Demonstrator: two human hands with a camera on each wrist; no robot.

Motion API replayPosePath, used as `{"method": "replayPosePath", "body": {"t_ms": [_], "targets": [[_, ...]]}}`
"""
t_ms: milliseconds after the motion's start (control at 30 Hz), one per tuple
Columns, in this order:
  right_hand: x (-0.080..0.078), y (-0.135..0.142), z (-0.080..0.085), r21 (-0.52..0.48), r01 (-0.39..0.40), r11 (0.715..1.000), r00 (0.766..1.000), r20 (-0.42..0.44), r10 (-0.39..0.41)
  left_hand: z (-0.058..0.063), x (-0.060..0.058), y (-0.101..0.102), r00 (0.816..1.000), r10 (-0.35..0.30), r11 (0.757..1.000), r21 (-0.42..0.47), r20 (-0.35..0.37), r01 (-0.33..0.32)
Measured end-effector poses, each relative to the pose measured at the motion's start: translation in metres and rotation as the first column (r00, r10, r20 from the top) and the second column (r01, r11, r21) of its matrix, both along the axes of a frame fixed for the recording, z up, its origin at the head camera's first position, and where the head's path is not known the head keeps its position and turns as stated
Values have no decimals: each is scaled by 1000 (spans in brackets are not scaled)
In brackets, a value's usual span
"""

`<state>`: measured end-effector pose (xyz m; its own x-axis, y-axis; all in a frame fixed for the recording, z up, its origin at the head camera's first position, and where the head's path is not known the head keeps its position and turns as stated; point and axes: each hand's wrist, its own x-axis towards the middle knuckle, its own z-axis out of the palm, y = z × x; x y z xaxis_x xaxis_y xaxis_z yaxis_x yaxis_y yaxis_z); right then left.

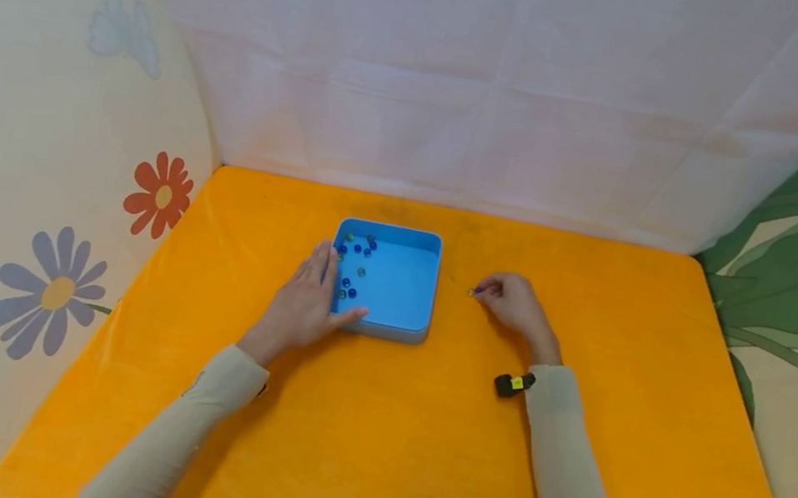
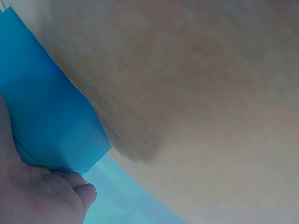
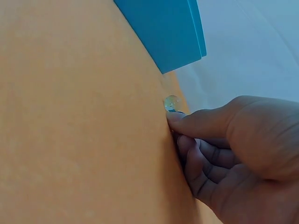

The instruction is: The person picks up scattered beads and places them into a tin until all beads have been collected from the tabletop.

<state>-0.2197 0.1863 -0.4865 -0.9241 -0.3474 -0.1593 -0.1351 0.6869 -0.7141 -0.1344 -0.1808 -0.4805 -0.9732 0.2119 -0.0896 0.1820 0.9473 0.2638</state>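
A square blue box (image 1: 398, 282) stands on the orange cloth, with several blue and clear marbles (image 1: 352, 293) lying inside along its left part. My left hand (image 1: 301, 303) rests against the box's left wall with straight fingers, its thumb reaching over the front rim. To the right of the box, my right hand (image 1: 516, 305) pinches a dark blue marble (image 1: 479, 291) between thumb and fingertips, low over the cloth. A clear, yellowish marble (image 3: 172, 102) sits right at those fingertips; whether it is pinched too is unclear. The left wrist view shows the blue box wall (image 2: 56, 107) beside the hand.
The orange cloth (image 1: 373, 447) covers the table up to a pale hanging sheet (image 1: 424, 118) at the back. Flower-printed cloths flank it on the left and right. A black strap with a yellow tag (image 1: 516, 383) sits at my right wrist.
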Motion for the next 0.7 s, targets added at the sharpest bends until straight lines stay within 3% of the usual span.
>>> {"method": "replayPosePath", "body": {"t_ms": [267, 700], "targets": [[-2, 2, 3, 24, -42, 999, 999, -5, 42, 1, -1, 0, 1000, -6, 1000, 3, -6, 6], [-4, 4, 5, 19, -33, 999, 999, 13, 33, 0, -2, 0, 1000, -20, 1000, -9, -10, 20]]}}
